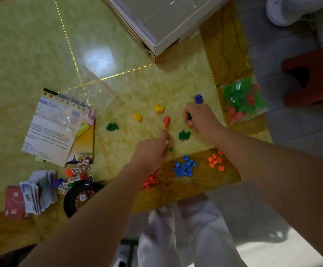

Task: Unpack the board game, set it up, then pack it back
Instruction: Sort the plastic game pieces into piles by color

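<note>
- On the counter [31, 45], a glossy green and yellow top, board game parts lie spread out. A white box [162, 22] sits at the far edge, well apart from both hands.
- The right hand [197, 117] is curled, its fingers pinching a small green piece [189, 116]. A blue token [198, 98] stands just beyond its knuckles.
- The left hand [153, 151] hovers nearer the body, fingers loosely curled and forefinger reaching towards a red token [166, 121]. A green speck [170, 149] shows at its fingertips; I cannot tell whether it is held.
- The hands are apart, with a green token [184, 135] lying between them.
- Yellow tokens [159, 108] and a far green token [112, 126] are scattered to the left.
- Along the near edge sit heaps of blue cubes [184, 167], orange cubes [215, 161] and red cubes [150, 180], the last beside the left wrist.
- Further left are an empty clear bag [97, 87], a rule sheet [50, 128], paper money [39, 191] and a black dice wheel [79, 197].
- At the right edge lies a bag of houses [243, 101], green and red.
- The step appears to be sorting loose tokens by colour.
- To do it well, lift one token at a time, pinch it low, and set it beside its match.
- Keep the heaps clearly separate, and keep the forearms raised so they do not sweep cubes off the near edge.
</note>
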A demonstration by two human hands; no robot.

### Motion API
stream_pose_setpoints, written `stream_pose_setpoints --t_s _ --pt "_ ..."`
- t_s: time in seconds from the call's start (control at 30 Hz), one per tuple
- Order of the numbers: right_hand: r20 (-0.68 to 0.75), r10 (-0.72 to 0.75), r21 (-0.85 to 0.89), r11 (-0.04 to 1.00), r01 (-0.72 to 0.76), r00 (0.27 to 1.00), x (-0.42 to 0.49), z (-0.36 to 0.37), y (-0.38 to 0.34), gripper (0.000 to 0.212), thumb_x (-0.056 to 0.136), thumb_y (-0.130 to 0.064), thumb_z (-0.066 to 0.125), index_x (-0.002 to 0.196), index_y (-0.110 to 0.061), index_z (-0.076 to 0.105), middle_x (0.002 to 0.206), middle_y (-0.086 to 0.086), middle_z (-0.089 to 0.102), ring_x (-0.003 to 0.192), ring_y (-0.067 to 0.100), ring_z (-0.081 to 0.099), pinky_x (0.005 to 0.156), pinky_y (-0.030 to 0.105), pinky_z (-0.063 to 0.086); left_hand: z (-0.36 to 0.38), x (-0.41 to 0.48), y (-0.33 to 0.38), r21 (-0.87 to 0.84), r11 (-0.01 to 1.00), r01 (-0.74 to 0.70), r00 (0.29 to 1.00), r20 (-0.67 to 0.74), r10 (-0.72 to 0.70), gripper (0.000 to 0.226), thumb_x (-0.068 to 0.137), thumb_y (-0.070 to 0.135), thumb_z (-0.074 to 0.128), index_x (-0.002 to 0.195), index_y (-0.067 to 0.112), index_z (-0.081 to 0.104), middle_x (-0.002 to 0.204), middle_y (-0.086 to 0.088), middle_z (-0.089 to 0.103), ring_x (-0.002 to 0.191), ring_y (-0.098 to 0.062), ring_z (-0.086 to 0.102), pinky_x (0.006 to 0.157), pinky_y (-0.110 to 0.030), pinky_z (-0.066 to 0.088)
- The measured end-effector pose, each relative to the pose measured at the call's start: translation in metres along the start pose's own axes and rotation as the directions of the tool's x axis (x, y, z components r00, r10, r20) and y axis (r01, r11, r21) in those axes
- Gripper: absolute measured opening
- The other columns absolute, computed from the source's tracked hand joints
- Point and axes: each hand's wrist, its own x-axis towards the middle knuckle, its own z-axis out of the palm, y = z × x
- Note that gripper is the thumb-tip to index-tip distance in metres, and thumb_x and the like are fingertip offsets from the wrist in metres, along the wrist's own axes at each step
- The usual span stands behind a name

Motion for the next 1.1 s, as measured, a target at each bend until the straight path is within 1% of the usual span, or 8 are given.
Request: stream_pose_setpoints --t_s 0.33,0.47,0.53,0.6,0.67,0.87,0.97,1.1 --pt "-0.044 -0.002 0.026 1.0 0.003 0.999 -0.023 0.0 0.025 0.032 0.091 -0.01 0.041 0.06 -0.011 0.047 0.043 -0.002 0.037 0.032 0.004 0.029 0.035 0.016 0.025 0.021 -0.001 0.014 0.411 0.91 0.055 0.998 0.009 -0.065 0.038 0.1 0.018 0.04 0.135 0.007 0.028 0.092 -0.003 0.067 0.082 -0.028 0.066 0.057 -0.035 0.035" --pt "-0.039 -0.007 0.057 0.998 0.009 0.999 -0.032 0.002 0.028 0.034 0.092 -0.015 0.04 0.06 -0.011 0.047 0.051 0.006 0.038 0.034 0.008 0.028 0.039 0.02 0.021 0.024 -0.007 0.005 -0.099 0.971 0.218 0.965 -0.131 -0.229 0.018 0.103 0.026 0.036 0.108 0.011 0.043 0.077 -0.002 0.058 0.072 -0.027 0.057 0.059 -0.034 0.035" --pt "-0.03 -0.001 0.094 0.996 0.004 1.0 -0.037 0.007 0.03 0.034 0.093 -0.017 0.04 0.061 -0.011 0.049 0.053 0.006 0.042 0.037 0.011 0.028 0.041 0.022 0.02 0.022 -0.014 0.0 -0.533 0.796 0.287 0.916 -0.092 -0.391 0.019 0.102 0.021 0.036 0.094 0.013 0.051 0.066 0.005 0.051 0.063 -0.018 0.05 0.055 -0.031 0.034" --pt "-0.013 0.024 0.136 0.99 -0.022 1.0 -0.044 0.016 0.031 0.035 0.093 -0.019 0.038 0.063 -0.01 0.051 0.054 0.006 0.047 0.04 0.011 0.03 0.036 0.02 0.022 0.015 -0.023 -0.005 -0.883 0.376 0.281 0.861 0.059 -0.505 0.029 0.097 0.013 0.035 0.075 0.013 0.054 0.049 0.009 0.044 0.046 -0.011 0.039 0.044 -0.024 0.028" --pt "0.015 0.054 0.178 0.982 -0.056 0.998 -0.049 0.024 0.033 0.036 0.092 -0.021 0.035 0.062 -0.011 0.053 0.056 0.005 0.05 0.042 0.01 0.033 0.034 0.018 0.024 0.007 -0.036 -0.008 -0.965 0.052 0.257 0.856 0.202 -0.475 0.033 0.094 0.014 0.03 0.066 0.014 0.048 0.045 0.008 0.032 0.041 -0.01 0.023 0.039 -0.02 0.016" --pt "0.12 0.016 0.132 0.991 -0.032 0.993 -0.072 0.079 0.036 0.047 0.097 -0.023 0.033 0.056 -0.009 0.052 0.06 0.005 0.052 0.047 0.011 0.038 0.038 0.019 0.025 0.004 -0.092 -0.037 -0.98 -0.158 0.122 0.932 0.167 -0.321 0.04 0.093 0.02 0.025 0.062 0.009 0.047 0.051 0.0 0.036 0.046 -0.013 0.023 0.048 -0.028 0.011" --pt "0.125 0.016 -0.055 0.998 -0.009 0.992 -0.086 0.112 0.039 0.032 0.089 -0.01 0.041 0.06 -0.011 0.053 0.056 0.002 0.048 0.044 0.009 0.036 0.041 0.02 0.028 0.01 -0.121 -0.054 -0.981 -0.159 0.109 0.912 0.163 -0.376 0.039 0.093 0.02 0.026 0.062 0.01 0.048 0.055 -0.001 0.038 0.045 -0.012 0.025 0.046 -0.026 0.013" --pt "0.162 0.002 -0.329 0.943 0.052 0.987 -0.096 0.154 0.06 0.032 0.092 -0.009 0.043 0.066 -0.016 0.061 0.049 -0.003 0.044 0.043 0.011 0.038 0.043 0.022 0.029 0.026 -0.153 -0.075 -0.965 0.062 0.255 0.846 0.192 -0.497 0.038 0.096 0.018 0.032 0.058 0.017 0.037 0.054 0.001 0.03 0.041 -0.01 0.021 0.039 -0.021 0.017"
